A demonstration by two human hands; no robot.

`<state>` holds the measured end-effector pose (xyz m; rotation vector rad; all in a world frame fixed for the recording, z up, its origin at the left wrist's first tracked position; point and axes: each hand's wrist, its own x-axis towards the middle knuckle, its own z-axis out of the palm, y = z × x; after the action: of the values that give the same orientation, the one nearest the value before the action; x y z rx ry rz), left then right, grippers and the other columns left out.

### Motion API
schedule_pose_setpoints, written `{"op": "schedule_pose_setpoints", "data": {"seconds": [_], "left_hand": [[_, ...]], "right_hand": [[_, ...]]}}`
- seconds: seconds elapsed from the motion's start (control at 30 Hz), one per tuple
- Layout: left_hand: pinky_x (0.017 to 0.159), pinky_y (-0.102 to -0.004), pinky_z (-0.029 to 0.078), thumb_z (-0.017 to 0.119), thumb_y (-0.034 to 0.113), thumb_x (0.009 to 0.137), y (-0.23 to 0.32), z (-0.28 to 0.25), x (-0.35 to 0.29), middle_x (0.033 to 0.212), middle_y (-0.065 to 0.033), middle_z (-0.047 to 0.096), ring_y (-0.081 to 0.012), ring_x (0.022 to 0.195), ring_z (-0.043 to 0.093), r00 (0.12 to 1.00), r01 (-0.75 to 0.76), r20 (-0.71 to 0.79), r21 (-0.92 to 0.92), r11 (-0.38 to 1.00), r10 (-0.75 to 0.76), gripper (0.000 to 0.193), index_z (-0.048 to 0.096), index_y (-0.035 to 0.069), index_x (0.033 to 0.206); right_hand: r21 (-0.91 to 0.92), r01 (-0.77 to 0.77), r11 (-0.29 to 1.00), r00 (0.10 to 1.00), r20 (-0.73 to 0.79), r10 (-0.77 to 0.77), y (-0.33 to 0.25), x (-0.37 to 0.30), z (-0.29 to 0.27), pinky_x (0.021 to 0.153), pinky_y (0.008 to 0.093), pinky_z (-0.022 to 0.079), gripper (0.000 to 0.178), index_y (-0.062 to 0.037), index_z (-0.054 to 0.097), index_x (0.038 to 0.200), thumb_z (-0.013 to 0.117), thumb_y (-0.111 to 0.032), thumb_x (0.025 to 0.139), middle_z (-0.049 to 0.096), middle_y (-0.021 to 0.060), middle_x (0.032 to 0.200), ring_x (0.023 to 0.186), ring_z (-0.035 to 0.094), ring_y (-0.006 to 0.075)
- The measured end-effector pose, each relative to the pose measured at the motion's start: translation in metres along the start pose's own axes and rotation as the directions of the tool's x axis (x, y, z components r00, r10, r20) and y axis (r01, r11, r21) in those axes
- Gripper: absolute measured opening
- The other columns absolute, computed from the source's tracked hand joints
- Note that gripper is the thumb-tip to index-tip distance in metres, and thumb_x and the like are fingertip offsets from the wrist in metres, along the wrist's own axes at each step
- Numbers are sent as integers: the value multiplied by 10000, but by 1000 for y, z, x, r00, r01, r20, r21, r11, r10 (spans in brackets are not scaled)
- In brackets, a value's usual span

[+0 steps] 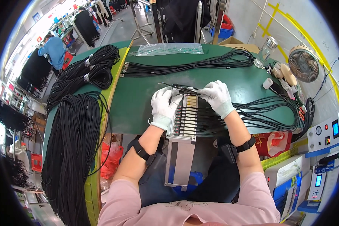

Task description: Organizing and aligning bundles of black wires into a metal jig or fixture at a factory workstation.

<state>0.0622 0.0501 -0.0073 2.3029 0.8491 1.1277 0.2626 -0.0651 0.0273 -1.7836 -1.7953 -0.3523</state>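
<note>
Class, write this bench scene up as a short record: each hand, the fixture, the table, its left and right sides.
Left hand: white-gloved, at the fixture's far end
Right hand: white-gloved, fingertips by a cable
Fixture: metal, cables lined up in it
Table: green
Left side: black bundles
Right side: fan, bottle

The fixture (182, 148) lies on the table (133, 94) between my left hand (163, 104) and my right hand (217, 97), a cable (187, 89) spanning both over its far end. Looped cables (259, 107) lie right of my right hand, a cable heap (73, 139) well left of my left; beyond both hands runs a cable bundle (188, 67), then plastic film (169, 49). The fan (303, 63) stands farther right.
</note>
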Motion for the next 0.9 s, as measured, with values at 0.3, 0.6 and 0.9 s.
{"op": "schedule_pose_setpoints", "data": {"seconds": [0.3,0.6,0.9], "left_hand": [[861,-438,468,731,240,776,12,-8,0,1021,-134,670,-330,992,593,951,-308,-27,-140,941,307,170,703,73,794],[841,-410,474,703,238,803,-6,-18,-1,909,-104,683,-310,923,606,985,141,97,22,990,-143,158,711,81,801],[846,-393,489,640,233,862,-13,-13,-4,962,-116,690,-302,966,620,989,81,119,86,993,-91,201,713,55,921]], "right_hand": [[323,19,946,997,60,-41,-34,-5,22,763,383,477,184,-88,718,884,741,-170,721,679,75,815,792,600,276],[215,-65,975,996,79,49,-16,-7,12,759,375,483,92,-90,695,816,701,-153,749,677,61,783,777,604,275],[23,-59,998,970,236,52,-1,-8,1,758,395,486,118,-147,695,821,652,-256,814,684,36,782,802,620,267]]}}
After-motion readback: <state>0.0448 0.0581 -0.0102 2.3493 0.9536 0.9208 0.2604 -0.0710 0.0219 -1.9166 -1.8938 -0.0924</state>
